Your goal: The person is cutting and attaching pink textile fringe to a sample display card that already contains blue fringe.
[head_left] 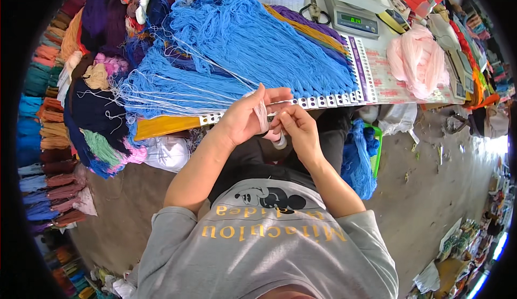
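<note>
In front of my chest, just off the table's near edge, my left hand [245, 117] is raised with its fingers stretched toward the right. A small bundle of pale pink thread [261, 117] loops around its palm and fingers. My right hand [298, 132] meets the left fingertips, its thumb and forefinger pinched together; whatever is between them is too small to make out. Just beyond both hands, blue thread [258, 46] spreads in long hanks, knotted along white cards with punched holes [318, 102]. Loose white strands [177, 92] trail over the blue on the left.
Black-handled scissors [314, 12] lie near a digital scale [353, 23] with a clear tray on top. A pale pink skein [417, 62] rests at the table's right. Many coloured skeins [99, 110] pile up at left. Blue yarn [358, 162] hangs from a green basket [378, 148] by my right leg.
</note>
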The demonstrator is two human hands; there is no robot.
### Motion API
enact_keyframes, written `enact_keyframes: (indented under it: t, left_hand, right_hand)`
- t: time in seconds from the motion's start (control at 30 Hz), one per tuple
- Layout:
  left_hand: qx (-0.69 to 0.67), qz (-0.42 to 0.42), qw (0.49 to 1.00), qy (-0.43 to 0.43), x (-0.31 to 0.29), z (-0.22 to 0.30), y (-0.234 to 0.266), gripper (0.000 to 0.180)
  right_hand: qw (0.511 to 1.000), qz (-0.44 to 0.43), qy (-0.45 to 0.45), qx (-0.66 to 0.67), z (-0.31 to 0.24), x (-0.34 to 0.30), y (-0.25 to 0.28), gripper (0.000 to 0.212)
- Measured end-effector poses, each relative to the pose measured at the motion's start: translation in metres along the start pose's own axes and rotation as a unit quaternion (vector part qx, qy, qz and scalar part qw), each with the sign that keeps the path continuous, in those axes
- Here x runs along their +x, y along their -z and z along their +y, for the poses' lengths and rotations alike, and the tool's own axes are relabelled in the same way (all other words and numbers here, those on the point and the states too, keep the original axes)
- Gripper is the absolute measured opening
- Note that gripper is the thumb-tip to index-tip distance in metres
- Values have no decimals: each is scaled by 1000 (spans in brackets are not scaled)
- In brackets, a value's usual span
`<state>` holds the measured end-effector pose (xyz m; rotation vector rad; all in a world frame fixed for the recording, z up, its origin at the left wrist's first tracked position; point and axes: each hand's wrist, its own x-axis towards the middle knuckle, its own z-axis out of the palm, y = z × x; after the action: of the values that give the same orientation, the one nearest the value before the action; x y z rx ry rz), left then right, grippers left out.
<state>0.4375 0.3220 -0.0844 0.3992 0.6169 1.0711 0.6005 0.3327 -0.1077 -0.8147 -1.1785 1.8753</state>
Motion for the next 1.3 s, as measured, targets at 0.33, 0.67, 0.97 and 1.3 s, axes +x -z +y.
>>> enact_keyframes:
  t: [0.33, 0.67, 0.97, 1.3]
  left_hand:
    - [39, -25, 999, 29, -4, -6, -5, 55]
    - [41, -7, 999, 9, -3, -12, -6, 54]
    - [-23, 49, 995, -80, -5, -10, -7, 51]
    - [106, 89, 985, -102, -11, -7, -18, 52]
  right_hand:
    - [994, 11, 23, -104, 2, 1, 0, 8]
    - [983, 22, 66, -169, -5, 0, -3, 7]
    - [997, 9, 44, -63, -4, -2, 2, 13]
    - [994, -63, -39, -80, -10, -3, 8, 19]
